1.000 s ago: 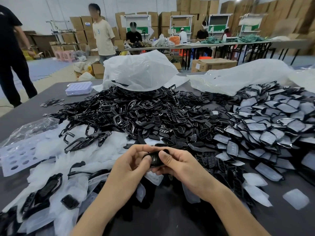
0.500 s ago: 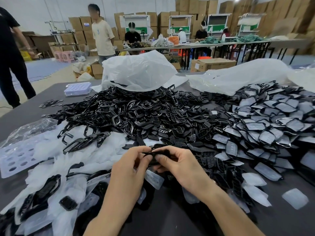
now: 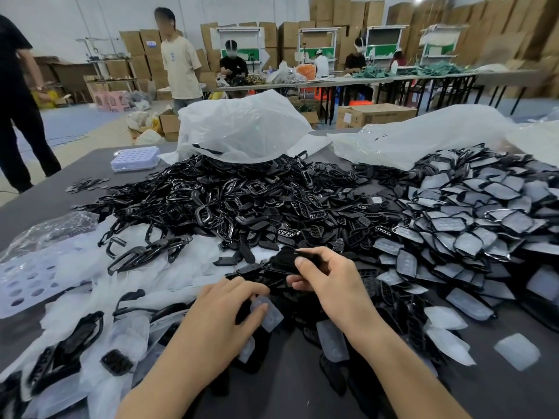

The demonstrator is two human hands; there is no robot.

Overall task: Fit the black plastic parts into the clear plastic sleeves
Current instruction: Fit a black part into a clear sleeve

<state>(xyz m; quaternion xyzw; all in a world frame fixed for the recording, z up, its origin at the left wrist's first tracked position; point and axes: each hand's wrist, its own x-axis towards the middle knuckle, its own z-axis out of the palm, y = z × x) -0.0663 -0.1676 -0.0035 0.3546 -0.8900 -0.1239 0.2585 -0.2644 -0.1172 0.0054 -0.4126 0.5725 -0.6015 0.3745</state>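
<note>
Black part pinched by right hand, near clear sleeve.

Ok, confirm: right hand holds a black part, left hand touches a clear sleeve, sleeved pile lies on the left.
No: the head view shows the sleeved pile on the right. Right hand holds a black part, left hand touches a clear sleeve.

Left hand hovers palm down, fingers bent. Right hand, just beyond, pinches a black part.
</note>
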